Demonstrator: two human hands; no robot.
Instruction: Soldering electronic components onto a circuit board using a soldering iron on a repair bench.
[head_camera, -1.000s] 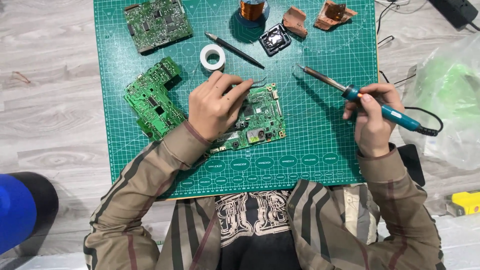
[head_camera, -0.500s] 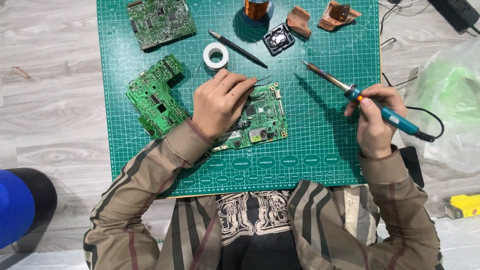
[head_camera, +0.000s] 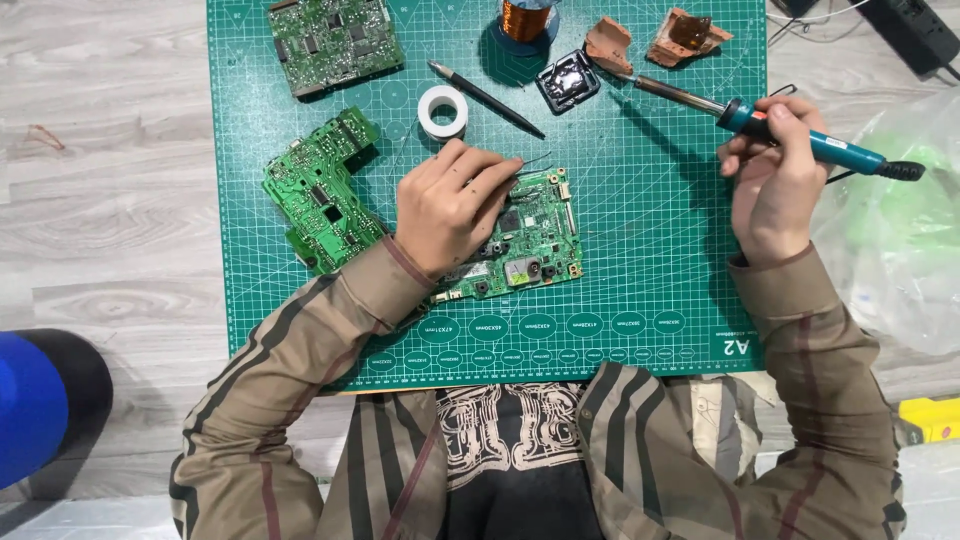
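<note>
My left hand (head_camera: 452, 207) rests on a green circuit board (head_camera: 528, 245) in the middle of the green cutting mat (head_camera: 640, 300), pinching a thin solder wire (head_camera: 535, 160) at the board's top edge. My right hand (head_camera: 778, 180) grips a soldering iron with a teal handle (head_camera: 800, 138). Its metal tip points up and left, reaching the black tip-cleaner holder (head_camera: 567, 80) and a brown sponge piece (head_camera: 610, 45) at the top of the mat.
Two more green circuit boards lie on the mat, one at left (head_camera: 318, 192) and one at top left (head_camera: 335, 38). A white tape roll (head_camera: 442, 110), a black pen-like tool (head_camera: 487, 98), a copper wire spool (head_camera: 525, 18) and a clear plastic bag (head_camera: 895, 230) are nearby.
My right hand has carried the soldering iron up and away from the board, its tip now at the cleaner holder at the mat's top. The left hand stays on the board.
</note>
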